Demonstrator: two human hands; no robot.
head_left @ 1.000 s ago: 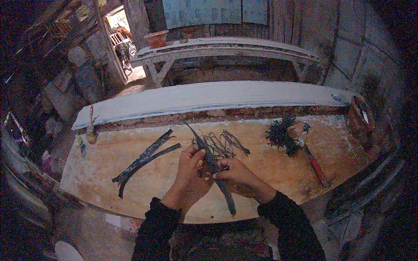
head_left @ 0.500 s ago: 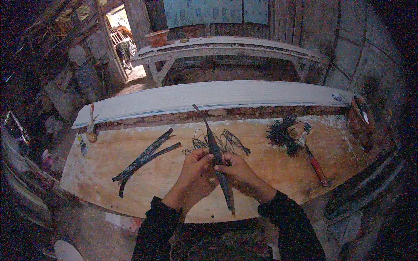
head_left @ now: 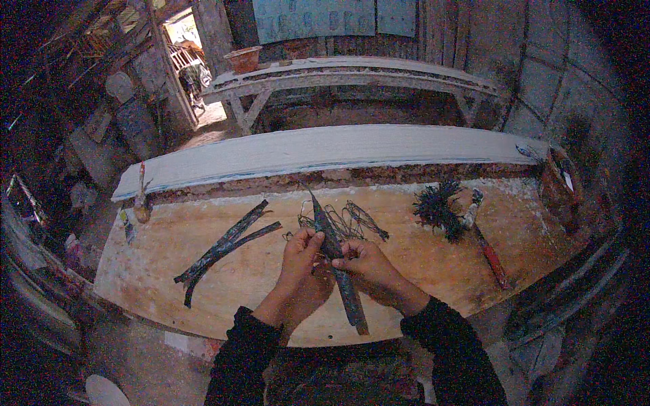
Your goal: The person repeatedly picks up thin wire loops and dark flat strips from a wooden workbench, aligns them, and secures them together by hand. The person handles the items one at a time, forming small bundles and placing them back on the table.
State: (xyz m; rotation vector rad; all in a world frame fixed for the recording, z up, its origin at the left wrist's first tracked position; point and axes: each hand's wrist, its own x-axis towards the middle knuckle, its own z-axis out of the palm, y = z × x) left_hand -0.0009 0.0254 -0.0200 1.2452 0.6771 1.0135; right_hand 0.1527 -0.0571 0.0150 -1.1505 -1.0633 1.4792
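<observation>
Near the workbench's (head_left: 203,271) front edge, at its middle, both hands grip one long dark strip (head_left: 336,264) that points toward the back edge. The left hand (head_left: 302,260) is closed around its left side. The right hand (head_left: 369,264) pinches it from the right, fingers curled. Thin wire loops (head_left: 355,220) lie just behind.

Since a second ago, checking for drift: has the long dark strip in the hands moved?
Yes. The long dark strip swung more upright; its far tip shifted right, now over the wire tangle on the workbench.
</observation>
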